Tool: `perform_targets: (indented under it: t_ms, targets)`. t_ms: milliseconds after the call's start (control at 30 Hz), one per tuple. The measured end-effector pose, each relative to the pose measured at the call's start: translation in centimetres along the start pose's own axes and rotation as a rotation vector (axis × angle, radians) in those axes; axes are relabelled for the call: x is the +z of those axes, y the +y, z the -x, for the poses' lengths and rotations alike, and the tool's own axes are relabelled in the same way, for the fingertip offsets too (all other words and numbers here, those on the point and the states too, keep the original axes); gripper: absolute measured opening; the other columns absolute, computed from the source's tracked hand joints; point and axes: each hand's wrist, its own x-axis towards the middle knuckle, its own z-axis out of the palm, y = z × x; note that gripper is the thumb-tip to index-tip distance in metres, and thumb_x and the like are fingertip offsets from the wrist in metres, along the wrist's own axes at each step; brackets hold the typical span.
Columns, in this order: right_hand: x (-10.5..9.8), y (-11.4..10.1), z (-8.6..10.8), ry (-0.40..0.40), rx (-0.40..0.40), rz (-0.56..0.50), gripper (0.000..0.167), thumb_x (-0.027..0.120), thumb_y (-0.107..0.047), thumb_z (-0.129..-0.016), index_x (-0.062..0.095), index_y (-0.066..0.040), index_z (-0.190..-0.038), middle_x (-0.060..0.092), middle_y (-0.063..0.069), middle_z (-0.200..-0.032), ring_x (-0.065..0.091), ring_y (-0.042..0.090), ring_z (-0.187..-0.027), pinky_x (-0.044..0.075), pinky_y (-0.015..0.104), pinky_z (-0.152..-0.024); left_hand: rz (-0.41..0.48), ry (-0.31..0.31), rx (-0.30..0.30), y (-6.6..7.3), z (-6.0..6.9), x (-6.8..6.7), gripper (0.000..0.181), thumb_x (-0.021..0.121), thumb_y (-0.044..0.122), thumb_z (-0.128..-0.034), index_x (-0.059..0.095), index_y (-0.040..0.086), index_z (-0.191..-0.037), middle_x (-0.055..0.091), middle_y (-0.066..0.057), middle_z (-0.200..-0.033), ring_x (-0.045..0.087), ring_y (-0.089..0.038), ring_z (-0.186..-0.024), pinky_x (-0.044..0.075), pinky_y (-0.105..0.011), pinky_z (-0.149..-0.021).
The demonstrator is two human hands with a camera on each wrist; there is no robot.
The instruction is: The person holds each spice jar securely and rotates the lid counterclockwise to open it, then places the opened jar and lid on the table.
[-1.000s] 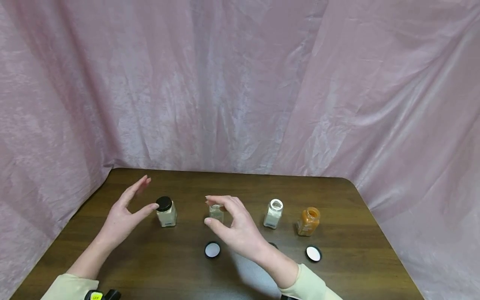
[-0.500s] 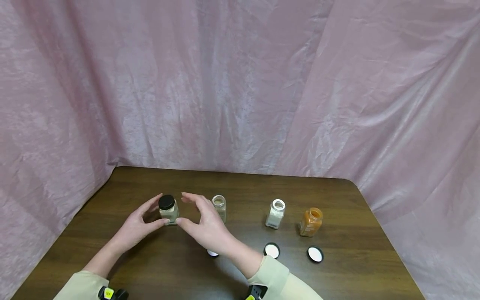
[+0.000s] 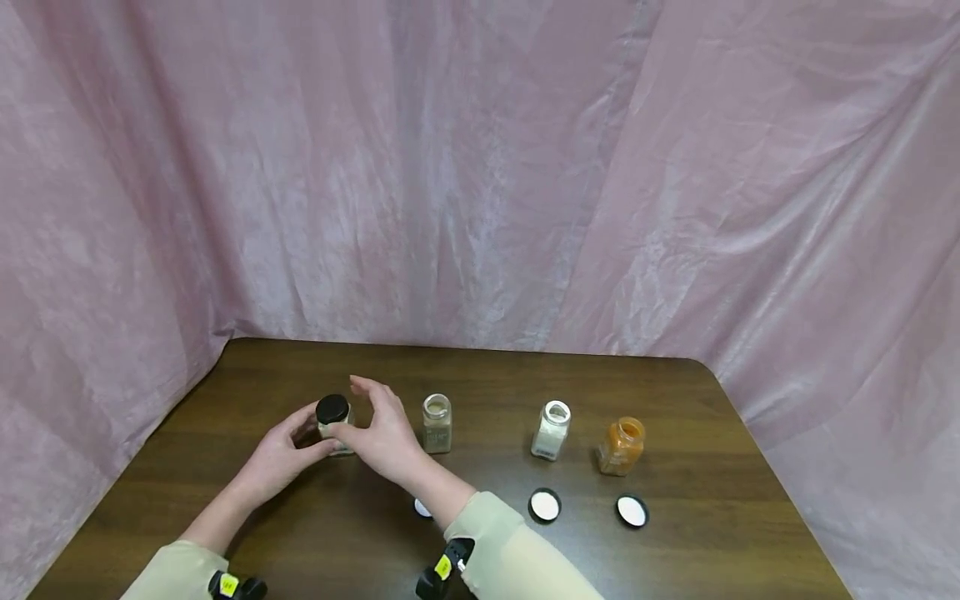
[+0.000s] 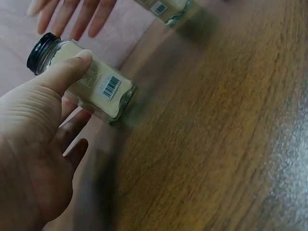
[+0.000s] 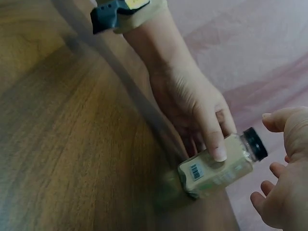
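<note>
A square glass jar of pale powder (image 4: 98,84) with a black lid (image 3: 332,408) stands at the left of the table. My left hand (image 3: 279,460) grips its body, thumb across the front by the barcode label and fingers behind. Spread fingers and thumb mark my right hand (image 3: 384,437), which hovers just right of the black lid; in the right wrist view the right hand (image 5: 288,168) is apart from the lid. Just beyond the right hand stands an uncapped jar of pale powder (image 3: 437,425).
Farther right stand an uncapped jar of white powder (image 3: 551,431) and an uncapped jar of orange powder (image 3: 622,447). Upturned black lids lie in front: one lid (image 3: 544,505), another lid (image 3: 632,511), and a third lid (image 3: 422,508) partly behind the right forearm. Pink curtains (image 3: 480,167) hang behind the table.
Both hands have come to the black-lidded jar, the right hand moving left past the uncapped jar. The left hand has taken hold of the jar's body.
</note>
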Motion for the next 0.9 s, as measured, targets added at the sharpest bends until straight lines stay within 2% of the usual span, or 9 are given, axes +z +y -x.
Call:
perform_targets:
  t_ms: [167,367,433,533,633,833,900]
  targets:
    - [0.6,0.5,-1.0,0.004,0.031,0.066,0.074,0.083,-0.036,-0.086,0.05,-0.019,-0.151,0.054,-0.009,-0.14,0.041,0.012,-0.133,0.042,0.035,-0.104,0.006,-0.004,-0.013,-0.1,-0.1,0.3,0.068,0.075,0.037,-0.0951,0.047,0.012,-0.152,0.059,-0.016,-0.14,0.048,-0.039,-0.134,0.038,-0.066,-0.104]
    - [0.9,1.3,-1.9,0.034,0.015,0.122,0.055,0.083,-0.035,-0.086,0.067,-0.019,-0.135,0.059,-0.008,-0.134,0.044,0.014,-0.126,0.041,0.031,-0.1,-0.008,0.0,-0.005,-0.1,-0.5,0.6,0.066,0.074,0.04,-0.0949,0.05,0.014,-0.15,0.055,-0.016,-0.146,0.047,-0.04,-0.135,0.039,-0.065,-0.103]
    - [1.0,1.6,-1.9,0.043,0.007,0.128,0.05,0.084,-0.035,-0.085,0.07,-0.019,-0.13,0.061,-0.008,-0.131,0.045,0.013,-0.122,0.041,0.03,-0.098,-0.008,0.001,0.0,-0.1,-0.5,0.7,0.065,0.074,0.04,-0.0951,0.05,0.014,-0.15,0.055,-0.014,-0.145,0.049,-0.038,-0.134,0.042,-0.06,-0.103]
    - [1.2,1.7,-1.9,0.04,0.012,0.116,0.05,0.086,-0.036,-0.083,0.071,-0.021,-0.129,0.061,-0.011,-0.128,0.044,0.01,-0.117,0.042,0.027,-0.093,-0.002,-0.007,-0.001,-0.1,-0.6,0.7,0.063,0.074,0.037,-0.0959,0.051,0.013,-0.15,0.058,-0.013,-0.142,0.053,-0.034,-0.13,0.049,-0.046,-0.099]
    - [1.3,1.8,-2.0,0.045,0.011,0.108,0.05,0.087,-0.035,-0.082,0.071,-0.022,-0.128,0.061,-0.013,-0.125,0.044,0.007,-0.114,0.042,0.025,-0.09,-0.01,-0.009,-0.009,-0.1,-0.6,0.8,0.063,0.074,0.037,-0.0961,0.051,0.012,-0.15,0.059,-0.012,-0.141,0.054,-0.032,-0.128,0.05,-0.035,-0.095]
    - [1.8,2.1,-2.1,0.09,0.003,0.096,0.049,0.089,-0.034,-0.08,0.073,-0.023,-0.124,0.064,-0.015,-0.119,0.045,0.007,-0.116,0.042,0.025,-0.092,-0.029,-0.004,-0.019,-0.1,-0.6,0.7,0.065,0.074,0.04,-0.0951,0.051,0.013,-0.15,0.058,-0.012,-0.143,0.055,-0.031,-0.129,0.05,-0.033,-0.095]
    - [1.9,2.2,-2.1,0.098,-0.001,0.093,0.049,0.089,-0.036,-0.08,0.073,-0.023,-0.124,0.064,-0.016,-0.118,0.045,0.007,-0.117,0.043,0.025,-0.092,-0.022,-0.01,-0.024,-0.2,-0.6,0.6,0.065,0.074,0.04,-0.0954,0.052,0.012,-0.15,0.058,-0.013,-0.143,0.055,-0.031,-0.128,0.051,-0.029,-0.093]
